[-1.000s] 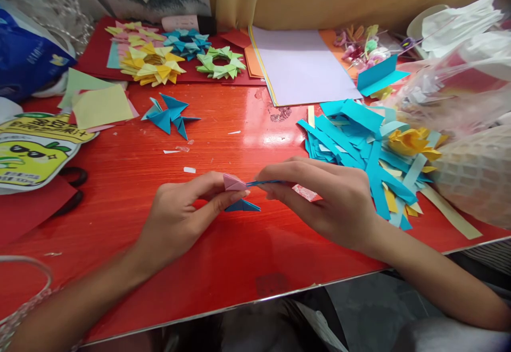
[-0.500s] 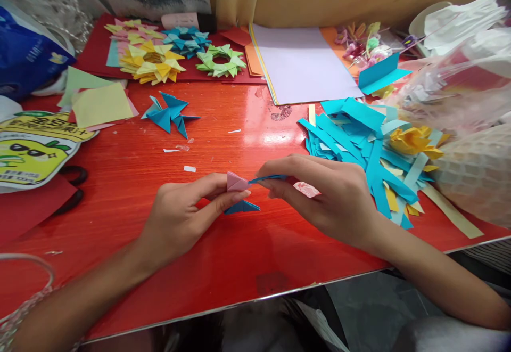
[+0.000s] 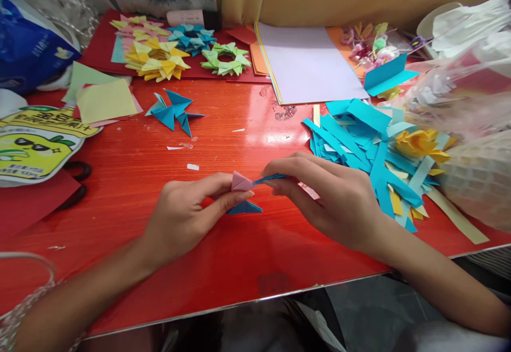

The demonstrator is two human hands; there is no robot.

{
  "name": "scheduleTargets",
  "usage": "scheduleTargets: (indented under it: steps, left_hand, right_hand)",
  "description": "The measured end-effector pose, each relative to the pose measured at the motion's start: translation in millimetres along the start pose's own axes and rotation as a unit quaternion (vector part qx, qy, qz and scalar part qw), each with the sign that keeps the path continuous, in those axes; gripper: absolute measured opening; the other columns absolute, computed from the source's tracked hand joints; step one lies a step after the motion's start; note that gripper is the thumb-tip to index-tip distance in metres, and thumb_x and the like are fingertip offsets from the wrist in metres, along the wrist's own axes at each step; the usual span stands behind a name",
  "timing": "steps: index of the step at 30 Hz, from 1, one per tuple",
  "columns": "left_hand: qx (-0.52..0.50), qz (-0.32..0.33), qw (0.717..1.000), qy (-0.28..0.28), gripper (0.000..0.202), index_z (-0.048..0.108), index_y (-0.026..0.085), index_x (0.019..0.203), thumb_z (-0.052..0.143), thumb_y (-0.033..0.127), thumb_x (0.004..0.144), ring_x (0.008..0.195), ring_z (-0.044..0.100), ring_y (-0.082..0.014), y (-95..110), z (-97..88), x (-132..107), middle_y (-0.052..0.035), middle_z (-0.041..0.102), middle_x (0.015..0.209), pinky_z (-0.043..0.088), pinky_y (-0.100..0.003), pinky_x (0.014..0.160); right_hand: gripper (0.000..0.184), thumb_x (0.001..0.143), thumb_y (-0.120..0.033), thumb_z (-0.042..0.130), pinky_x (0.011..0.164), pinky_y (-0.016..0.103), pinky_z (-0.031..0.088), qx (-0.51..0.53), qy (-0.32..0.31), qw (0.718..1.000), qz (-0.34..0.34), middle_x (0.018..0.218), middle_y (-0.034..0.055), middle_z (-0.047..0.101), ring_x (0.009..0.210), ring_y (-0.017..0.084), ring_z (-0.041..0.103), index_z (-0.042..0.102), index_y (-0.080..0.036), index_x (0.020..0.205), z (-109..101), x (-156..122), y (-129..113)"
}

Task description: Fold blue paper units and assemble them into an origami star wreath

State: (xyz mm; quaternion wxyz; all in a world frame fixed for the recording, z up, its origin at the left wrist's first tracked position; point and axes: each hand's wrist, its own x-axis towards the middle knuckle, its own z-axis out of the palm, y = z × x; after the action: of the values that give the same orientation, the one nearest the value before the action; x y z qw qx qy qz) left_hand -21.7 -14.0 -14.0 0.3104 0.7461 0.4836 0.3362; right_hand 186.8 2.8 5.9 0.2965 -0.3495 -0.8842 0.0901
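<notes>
Between thumb and index finger, my left hand (image 3: 195,211) pinches a folded pink origami piece (image 3: 241,182). A folded blue paper piece (image 3: 245,208) sticks out below my left thumb; whether it is joined to the pink one I cannot tell. My right hand (image 3: 323,195) is closed on another blue origami piece (image 3: 271,178), whose pointed end meets the right side of the pink piece. My right fingers cover part of it. Farther back on the table lies a cluster of joined blue folded pieces (image 3: 175,111).
Finished paper rings stand at the back, among them a yellow one (image 3: 156,59) and a green one (image 3: 225,59). Blue paper strips (image 3: 359,133) are heaped at the right, near lilac sheets (image 3: 307,64). Yellow paper squares (image 3: 106,100) lie left on the red table (image 3: 223,267).
The view has shifted slightly, so the whole scene sits a little farther right. Both hands keep their grips, with the blue point still against the pink piece.
</notes>
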Motion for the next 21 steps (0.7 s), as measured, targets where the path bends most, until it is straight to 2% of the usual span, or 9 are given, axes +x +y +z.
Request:
scheduleTargets:
  steps: [5,12,17,21]
  left_hand:
    - [0.002,-0.003,1.000,0.001,0.006,0.067,0.026,0.090,0.063,0.028,0.085,0.071,0.070,-0.0044,-1.3,0.9,-0.1,0.0120,0.074,0.084,0.050,-0.006,0.065]
    - [-0.012,-0.035,0.999,-0.006,0.008,0.068,0.026,0.088,0.064,0.032,0.085,0.073,0.070,-0.0076,1.6,-1.1,2.3,0.0101,0.075,0.084,0.052,-0.010,0.066]
    - [-0.009,-0.029,1.000,-0.007,0.009,0.069,0.026,0.088,0.064,0.032,0.084,0.071,0.070,-0.0086,1.0,0.8,2.0,0.0092,0.075,0.084,0.051,-0.011,0.065]
    - [0.005,-0.021,0.999,-0.032,0.011,0.070,0.023,0.088,0.063,0.031,0.084,0.067,0.068,-0.0087,0.3,1.2,0.5,0.0070,0.075,0.081,0.048,-0.013,0.061]
  right_hand:
    - [0.007,0.089,-0.015,0.058,0.055,0.018,0.043,-0.009,0.014,1.000,0.004,0.079,0.0010,0.069,0.063,0.008,0.061,0.062,-0.013,0.094,1.1,0.5,0.4]
    - [0.007,0.090,-0.015,0.055,0.058,0.019,0.046,0.003,-0.006,1.000,0.023,0.083,-0.0006,0.071,0.066,0.009,0.064,0.061,-0.018,0.094,-0.7,-1.0,-1.4]
    - [0.006,0.091,-0.016,0.055,0.058,0.019,0.045,0.001,-0.005,1.000,0.025,0.083,-0.0010,0.071,0.067,0.009,0.065,0.060,-0.019,0.093,0.9,-1.7,-2.8]
    - [0.006,0.091,-0.017,0.054,0.055,0.020,0.043,0.022,-0.017,0.999,0.043,0.085,0.0009,0.072,0.069,0.010,0.066,0.059,-0.017,0.094,4.9,-1.5,-4.9]
